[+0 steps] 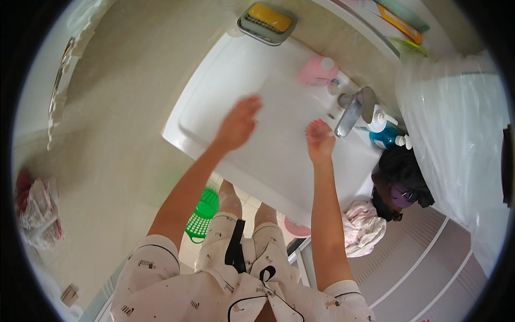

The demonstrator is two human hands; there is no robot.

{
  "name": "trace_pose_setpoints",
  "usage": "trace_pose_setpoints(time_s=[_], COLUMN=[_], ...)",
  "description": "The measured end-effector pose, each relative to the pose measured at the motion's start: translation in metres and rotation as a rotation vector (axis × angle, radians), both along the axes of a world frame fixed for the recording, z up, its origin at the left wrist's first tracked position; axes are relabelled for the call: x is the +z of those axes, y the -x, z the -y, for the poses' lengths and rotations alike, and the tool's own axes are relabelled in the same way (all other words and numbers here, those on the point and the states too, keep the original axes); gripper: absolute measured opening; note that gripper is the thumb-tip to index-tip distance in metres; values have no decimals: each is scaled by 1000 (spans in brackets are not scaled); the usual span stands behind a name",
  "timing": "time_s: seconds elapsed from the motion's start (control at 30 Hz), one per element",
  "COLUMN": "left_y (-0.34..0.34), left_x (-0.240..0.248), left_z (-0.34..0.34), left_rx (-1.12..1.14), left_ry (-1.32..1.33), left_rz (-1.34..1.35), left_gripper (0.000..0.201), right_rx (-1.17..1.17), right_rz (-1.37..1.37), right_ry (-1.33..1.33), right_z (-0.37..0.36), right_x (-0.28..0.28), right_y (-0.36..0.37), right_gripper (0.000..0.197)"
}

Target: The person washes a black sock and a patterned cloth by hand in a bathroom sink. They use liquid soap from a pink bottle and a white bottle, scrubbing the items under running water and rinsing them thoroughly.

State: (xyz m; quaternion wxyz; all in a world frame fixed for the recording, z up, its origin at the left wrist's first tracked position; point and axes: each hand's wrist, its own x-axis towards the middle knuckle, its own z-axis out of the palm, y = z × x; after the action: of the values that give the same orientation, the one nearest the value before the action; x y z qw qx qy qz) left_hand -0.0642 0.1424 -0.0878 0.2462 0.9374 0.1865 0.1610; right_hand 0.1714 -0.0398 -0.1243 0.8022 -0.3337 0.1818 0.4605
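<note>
Both my hands are over the white washbasin (206, 75). My left hand (240, 123), somewhat blurred, is above the left part of the basin. Its fingers look stretched out toward the far side, and I see nothing held in it. My right hand (321, 142) is close by the spout of the metal faucet (350, 119), on its left. Its fingers are blurred, so I cannot tell how far they bend or whether they touch the faucet. Behind the faucet stands a pink bottle (316, 71) with a white cap, at the basin's back rim.
A soap dish (268, 36) holds a yellow bar at the far edge. Beside the faucet are a blue pump bottle (383, 138), a dark bundle (402, 180) and a crumpled pale cloth (365, 228). Clear plastic sheeting (450, 118) hangs right. A green basket (201, 214) sits below the basin.
</note>
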Motion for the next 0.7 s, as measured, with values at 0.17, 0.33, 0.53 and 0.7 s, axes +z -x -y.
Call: trace_pose_setpoints(time_s=[0.17,0.33,0.53,0.7], left_y=[90,73,13,-10], left_x=[9,7,3,-4], left_z=[-53,11,167,202], left_rx=[373,378,220,20], left_ry=[-269,-162,70,295], left_rz=[-237,-326,-503,-321], left_gripper=[58,70,61,46], right_rx=[639,889,274,126], right_rz=[92,233,95,80], right_ry=[-94,191,352,272], right_z=[-58,-14,74,23], right_x=[66,85,25,23], right_y=[98,125,26,-26], right_gripper=[29,32,29,26])
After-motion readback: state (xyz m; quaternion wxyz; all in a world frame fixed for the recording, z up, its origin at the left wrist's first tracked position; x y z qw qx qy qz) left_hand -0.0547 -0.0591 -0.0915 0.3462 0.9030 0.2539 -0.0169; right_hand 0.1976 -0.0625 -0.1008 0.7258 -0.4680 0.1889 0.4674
